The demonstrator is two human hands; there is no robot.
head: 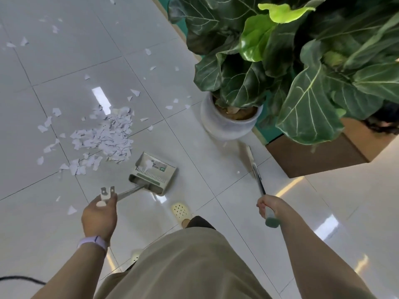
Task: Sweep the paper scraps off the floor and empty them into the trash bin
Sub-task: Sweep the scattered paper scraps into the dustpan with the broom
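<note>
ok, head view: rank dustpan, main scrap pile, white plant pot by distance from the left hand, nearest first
1. dustpan: on the floor just ahead of the left hand, which grips its handle.
2. main scrap pile: beyond the dustpan, ahead and slightly left.
3. white plant pot: farthest, ahead and off to the right, by the wall.

Your left hand [99, 216] reaches forward and down, back of the hand up, fingers curled round the top of a slim metal handle with a white plastic end, a pale lilac band on the wrist. Your right hand [271, 207] is held out further to the right, forearm bare, its grip closed round a thin pole just above a grey-green cap. Both arms are extended, elbows slightly bent.
</note>
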